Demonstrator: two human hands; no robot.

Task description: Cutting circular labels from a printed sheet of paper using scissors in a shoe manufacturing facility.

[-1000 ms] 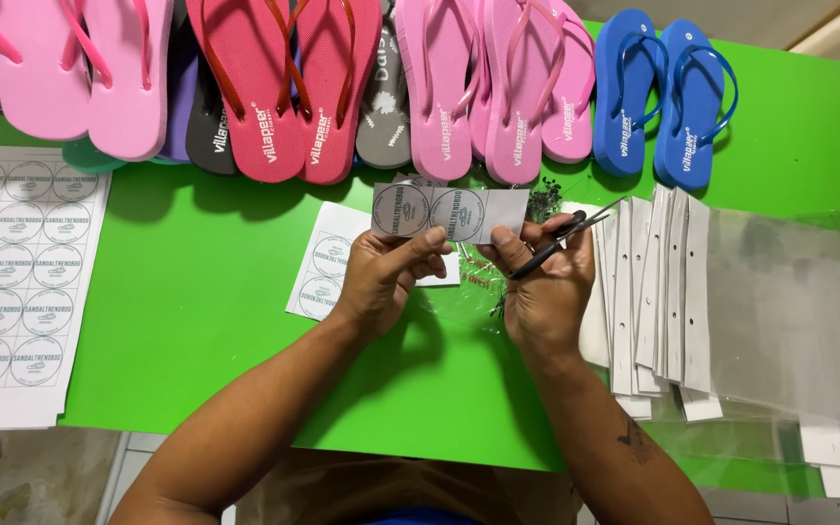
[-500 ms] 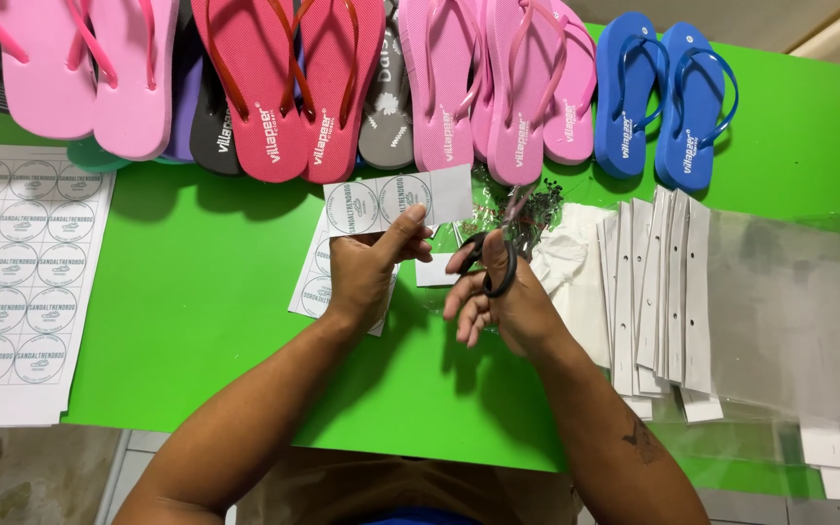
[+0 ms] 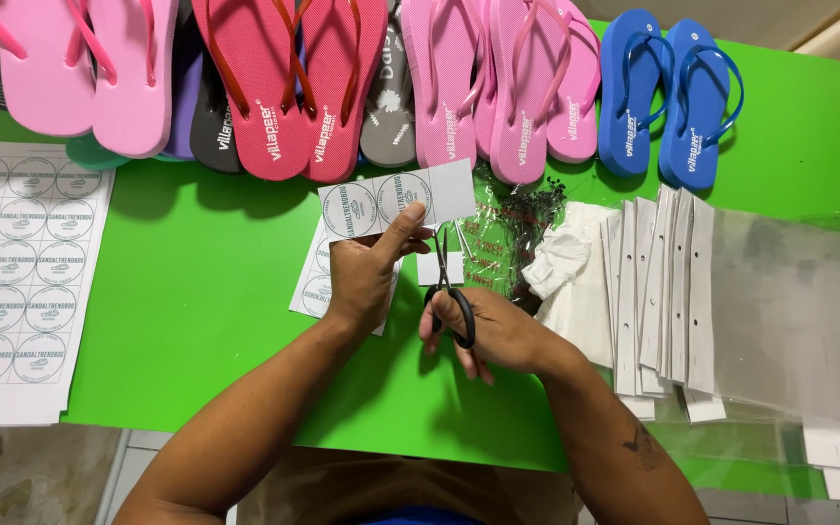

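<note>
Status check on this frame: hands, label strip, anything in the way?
Left hand holds label strip. Right hand holds scissors, blades below strip. Small cut piece lies behind the blades.

Bright green table (image 3: 196, 321) under even light, mottled grey-brown floor (image 3: 21, 476) below, perhaps stone tile.

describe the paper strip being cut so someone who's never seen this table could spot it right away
On the green table, look just below the row of flip-flops, under the red pair. The left hand holds up a short white paper strip over the scissors in the right hand. Unlike the flat sticker sheets, it is lifted and carries only two round labels.
</note>
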